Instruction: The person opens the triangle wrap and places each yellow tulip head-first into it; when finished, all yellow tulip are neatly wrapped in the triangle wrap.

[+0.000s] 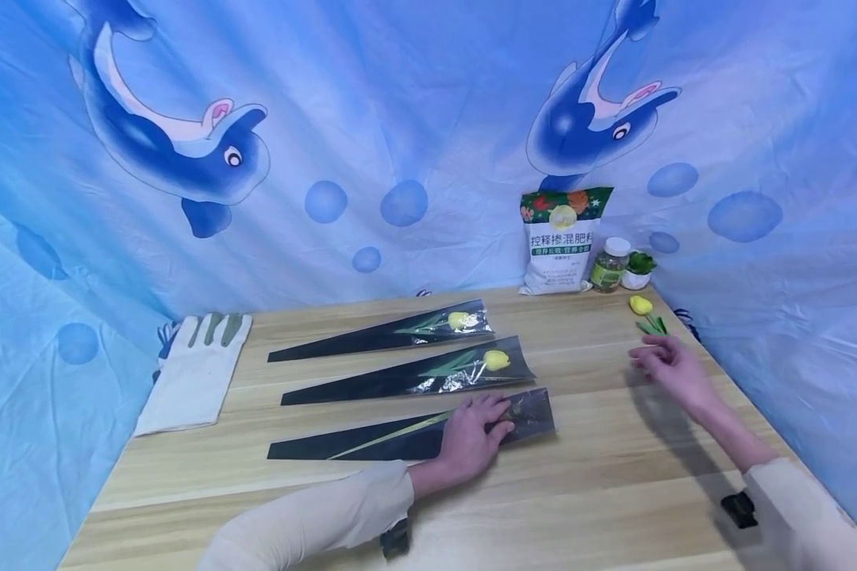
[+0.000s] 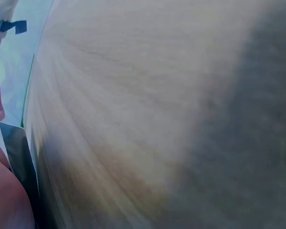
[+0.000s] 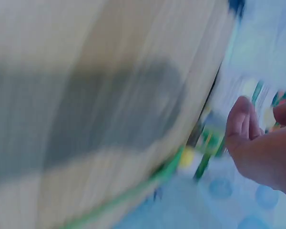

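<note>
Hands at wrapped and loose tulips on the worktop [image 1: 586, 492]

Left hand [image 1: 471, 440] lies flat, fingers straight, on the nearest sleeve [image 1: 414, 432]; right hand [image 1: 667, 365], fingers relaxed, empty, hovers just beside the loose tulip [image 1: 643, 309].

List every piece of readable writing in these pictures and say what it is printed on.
"控释掺混肥料": large dark characters on the white fertiliser bag.
The green band beneath them: too small to read.
The label on the small jar: too small to read.
Both wrist views: blurred, no text.
</note>
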A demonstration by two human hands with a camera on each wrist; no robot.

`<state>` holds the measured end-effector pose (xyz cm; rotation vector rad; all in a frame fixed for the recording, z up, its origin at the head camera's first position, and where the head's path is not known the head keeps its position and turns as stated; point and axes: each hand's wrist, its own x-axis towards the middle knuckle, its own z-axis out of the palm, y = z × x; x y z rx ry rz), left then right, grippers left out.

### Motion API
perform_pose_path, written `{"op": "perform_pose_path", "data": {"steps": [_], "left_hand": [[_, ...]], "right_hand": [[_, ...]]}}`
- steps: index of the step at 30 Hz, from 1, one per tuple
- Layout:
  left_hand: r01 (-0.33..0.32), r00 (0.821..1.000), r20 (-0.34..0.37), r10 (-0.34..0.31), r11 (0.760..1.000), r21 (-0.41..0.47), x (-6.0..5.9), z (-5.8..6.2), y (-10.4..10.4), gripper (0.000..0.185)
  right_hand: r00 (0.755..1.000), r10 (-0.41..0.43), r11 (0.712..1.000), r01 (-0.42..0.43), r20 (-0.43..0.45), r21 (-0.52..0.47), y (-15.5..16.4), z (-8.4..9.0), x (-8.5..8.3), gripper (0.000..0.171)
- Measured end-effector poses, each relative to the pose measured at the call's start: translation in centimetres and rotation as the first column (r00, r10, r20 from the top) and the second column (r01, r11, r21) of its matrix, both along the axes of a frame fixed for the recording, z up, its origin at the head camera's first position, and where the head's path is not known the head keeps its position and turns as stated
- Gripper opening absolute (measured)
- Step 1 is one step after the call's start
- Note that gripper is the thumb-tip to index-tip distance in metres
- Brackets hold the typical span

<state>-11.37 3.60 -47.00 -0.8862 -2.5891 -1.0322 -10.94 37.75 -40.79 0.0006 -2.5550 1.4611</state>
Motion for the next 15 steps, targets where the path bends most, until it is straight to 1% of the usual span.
{"op": "perform_pose_path", "data": {"steps": [1, 2, 4, 6, 8, 11, 13, 15], "left_hand": [[-0.002, 1.000, -0.003, 0.002, 1.000, -0.008, 0.0, 0.0, 0.0, 0.038], [-0.005, 1.000, -0.008, 0.005, 1.000, -0.018, 0.1, 0.0, 0.0, 0.038], [-0.011, 1.000, -0.018, 0.011, 1.000, -0.028, 0.1, 0.0, 0.0, 0.037], [-0.020, 1.000, -0.011, 0.019, 0.999, -0.034, 0.2, 0.1, -0.1, 0.037], [-0.025, 1.000, -0.005, 0.025, 0.999, -0.038, 0.2, 0.2, -0.1, 0.037], [-0.026, 1.000, 0.014, 0.026, 0.999, -0.038, 0.3, 0.3, -0.1, 0.037], [-0.026, 0.999, 0.024, 0.027, 0.999, -0.042, 0.3, 0.4, 0.0, 0.037], [-0.026, 0.999, 0.028, 0.028, 0.999, -0.046, 0.3, 0.5, 0.0, 0.036]], "right_hand": [[0.999, -0.033, 0.997, 0.034, -0.017, 0.069, 1.0, 0.0, -0.2, 0.038], [0.997, -0.065, 0.988, 0.068, -0.030, 0.137, 1.9, -0.1, -0.5, 0.036], [0.993, -0.109, 0.961, 0.115, -0.038, 0.250, 3.6, -0.2, -0.9, 0.034], [0.992, -0.127, 0.929, 0.125, -0.018, 0.347, 5.1, -0.3, -1.3, 0.035], [0.991, -0.136, 0.905, 0.122, 0.004, 0.408, 6.3, -0.6, -1.7, 0.035], [0.988, -0.149, 0.881, 0.110, 0.049, 0.460, 7.7, -1.0, -2.1, 0.036], [0.983, -0.167, 0.870, 0.110, 0.076, 0.480, 8.3, -1.3, -2.2, 0.037], [0.978, -0.176, 0.867, 0.101, 0.109, 0.488, 8.8, -1.4, -2.4, 0.039]]}}
